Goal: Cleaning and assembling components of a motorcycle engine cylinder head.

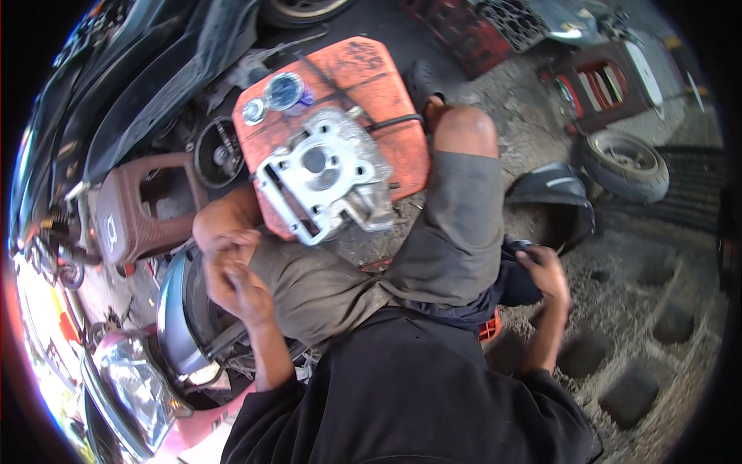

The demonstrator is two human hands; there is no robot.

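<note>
A silver metal engine cylinder head (317, 182), with a round recess and several bolt holes, rests on an orange stool (390, 93) between my knees. My left hand (239, 282) is by my left knee, slightly blurred, its fingers loosely bent and apart with nothing visible in them. At my right side, my right hand (545, 272) is closed on a small dark object (519, 246) beside my hip; its kind cannot be made out. Two small containers, one bluish (284, 91) and one clear (253, 112), stand on the stool's far left. A black rod (394, 121) lies across its right edge.
A brown plastic stool (127, 201) and a black round pan (216, 155) stand left. On the right are a black curved cover (553, 197), a small wheel with tyre (626, 164) and another brown stool (607, 85). Red crates (464, 35) sit at the far side. Motorcycle bodywork (166, 93) fills the upper left.
</note>
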